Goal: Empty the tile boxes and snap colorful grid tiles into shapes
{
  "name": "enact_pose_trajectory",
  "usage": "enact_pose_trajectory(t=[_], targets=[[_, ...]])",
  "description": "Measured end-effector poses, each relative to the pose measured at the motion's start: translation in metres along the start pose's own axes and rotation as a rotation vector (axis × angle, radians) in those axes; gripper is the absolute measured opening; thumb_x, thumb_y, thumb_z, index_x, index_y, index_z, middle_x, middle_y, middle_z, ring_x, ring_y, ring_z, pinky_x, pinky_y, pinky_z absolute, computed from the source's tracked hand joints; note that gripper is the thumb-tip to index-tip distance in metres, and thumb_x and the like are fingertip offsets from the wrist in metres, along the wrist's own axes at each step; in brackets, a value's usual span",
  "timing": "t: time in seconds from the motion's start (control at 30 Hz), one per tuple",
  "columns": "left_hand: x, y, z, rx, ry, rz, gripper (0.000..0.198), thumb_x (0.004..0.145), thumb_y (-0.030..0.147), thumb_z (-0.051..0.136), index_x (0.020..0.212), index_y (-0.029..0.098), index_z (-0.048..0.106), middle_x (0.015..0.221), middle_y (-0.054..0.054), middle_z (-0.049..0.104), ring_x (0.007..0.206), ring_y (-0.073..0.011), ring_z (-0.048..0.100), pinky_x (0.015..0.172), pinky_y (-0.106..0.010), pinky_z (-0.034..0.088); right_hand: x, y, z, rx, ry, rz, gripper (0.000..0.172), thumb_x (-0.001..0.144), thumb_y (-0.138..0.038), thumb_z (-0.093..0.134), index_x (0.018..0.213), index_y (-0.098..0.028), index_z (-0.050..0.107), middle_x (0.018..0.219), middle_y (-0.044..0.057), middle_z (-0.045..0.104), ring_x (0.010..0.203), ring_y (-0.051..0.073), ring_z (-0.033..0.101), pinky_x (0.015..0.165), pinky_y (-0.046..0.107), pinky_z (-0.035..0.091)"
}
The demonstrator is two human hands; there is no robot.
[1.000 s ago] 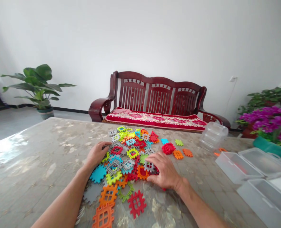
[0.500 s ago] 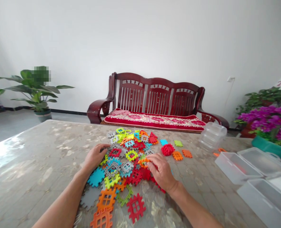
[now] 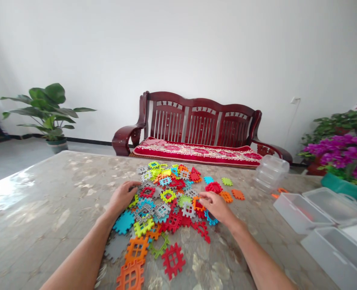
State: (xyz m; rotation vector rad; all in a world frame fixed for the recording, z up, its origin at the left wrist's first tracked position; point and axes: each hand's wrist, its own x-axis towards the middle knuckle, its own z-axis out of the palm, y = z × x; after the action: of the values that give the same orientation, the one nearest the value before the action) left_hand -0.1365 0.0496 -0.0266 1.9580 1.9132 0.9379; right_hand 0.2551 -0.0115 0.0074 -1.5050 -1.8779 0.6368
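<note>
While my left hand [image 3: 122, 197] lies curled on the left side of the heap of interlocking plastic waffle blocks [image 3: 163, 209], my right hand [image 3: 216, 207] has moved from over the heap's middle out to its right flank. That is the fresh change: with the hand shifted, a red block [image 3: 202, 230] and a blue block [image 3: 211, 218] now show below my wrist, trailing toward the near edge of the table [image 3: 45, 193].

My right thumb and fingers are drawn nearly closed around an orange block [image 3: 197, 204], but I cannot tell from this view whether they pinch it or only touch it. My left fingers [image 3: 134, 185] curve over a gray block [image 3: 146, 186]; nothing is lifted, and I cannot tell whether they grip it.

The heap sits mid-table, spreading from near the far edge almost to the near edge, where a large orange block [image 3: 131, 276] lies. Just right of the heap are a red block [image 3: 214, 187] and two orange blocks [image 3: 226, 196]. Toward the right edge stand a stack of clear plastic containers [image 3: 270, 173] and an open clear plastic box [image 3: 302, 213]. Beyond the far edge is a dark red wooden bench [image 3: 201, 121].
</note>
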Motion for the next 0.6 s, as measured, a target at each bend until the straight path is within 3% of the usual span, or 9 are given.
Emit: enact_pose_trajectory(t=[0.17,0.37,0.47,0.6], targets=[[0.001,-0.002,0.002,-0.009,-0.007,-0.004,0.042,0.079,0.035,0.045,0.107,0.022,0.074,0.113,-0.005,0.073,0.106,-0.0222,0.066,0.097,-0.031,0.047,-0.004,-0.008,-0.001,-0.193,-0.120,-0.037,0.059,0.068,-0.032,0.076,0.125,-0.020,0.067,0.104,0.007,0.072,0.080,0.019,0.063,0.074,0.031,0.049],[0.002,-0.005,0.003,-0.005,-0.004,0.006,0.043,0.078,0.034,0.046,0.107,0.022,0.075,0.111,-0.005,0.074,0.104,-0.0233,0.066,0.096,-0.032,0.048,-0.006,-0.014,0.000,-0.231,-0.100,-0.071,0.057,0.067,-0.030,0.077,0.123,-0.023,0.068,0.101,0.005,0.070,0.081,0.019,0.062,0.078,0.032,0.049],[0.003,-0.008,0.004,-0.006,-0.001,0.011,0.042,0.078,0.035,0.046,0.106,0.023,0.075,0.111,-0.005,0.074,0.104,-0.0234,0.066,0.095,-0.032,0.048,0.000,-0.013,-0.013,-0.151,0.043,-0.086,0.058,0.069,-0.032,0.075,0.126,-0.025,0.066,0.107,0.005,0.070,0.082,0.019,0.063,0.080,0.033,0.050],[0.004,-0.011,0.006,-0.011,-0.010,0.005,0.043,0.078,0.036,0.045,0.108,0.023,0.074,0.113,-0.005,0.073,0.105,-0.0234,0.066,0.096,-0.032,0.048,0.010,0.006,-0.054,-0.098,0.330,-0.053,0.059,0.071,-0.034,0.070,0.129,-0.025,0.062,0.121,0.006,0.069,0.092,0.022,0.064,0.090,0.039,0.050]])
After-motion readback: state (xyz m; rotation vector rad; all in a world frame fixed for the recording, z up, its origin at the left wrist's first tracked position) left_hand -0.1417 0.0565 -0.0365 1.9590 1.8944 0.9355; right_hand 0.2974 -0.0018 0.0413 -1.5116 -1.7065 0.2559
